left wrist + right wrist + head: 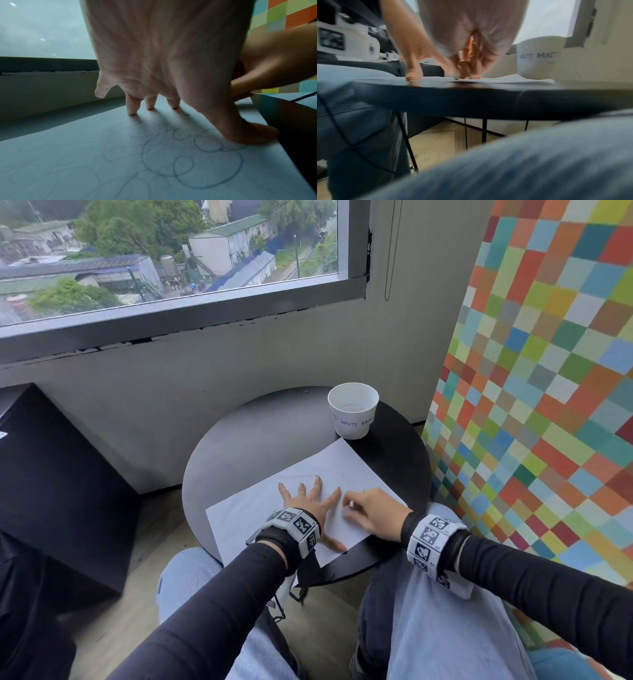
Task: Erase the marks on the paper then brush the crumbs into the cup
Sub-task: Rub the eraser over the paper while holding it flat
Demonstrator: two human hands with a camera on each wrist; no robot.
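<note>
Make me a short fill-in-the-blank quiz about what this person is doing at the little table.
1. The left hand lies flat with spread fingers on the ____.
2. The white cup bears the words "WASTE ____".
3. The pencil marks on the sheet are mostly shaped like ____.
4. The round table stands below a ____.

Missing words: paper; BASKET; loops; window

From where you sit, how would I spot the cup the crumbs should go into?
Find the small round black table under the window. On its far right side, just past the far corner of the white paper, stands a white paper cup. It is the only cup there, open-topped, with "WASTE BASKET" handwritten on its side.
</note>
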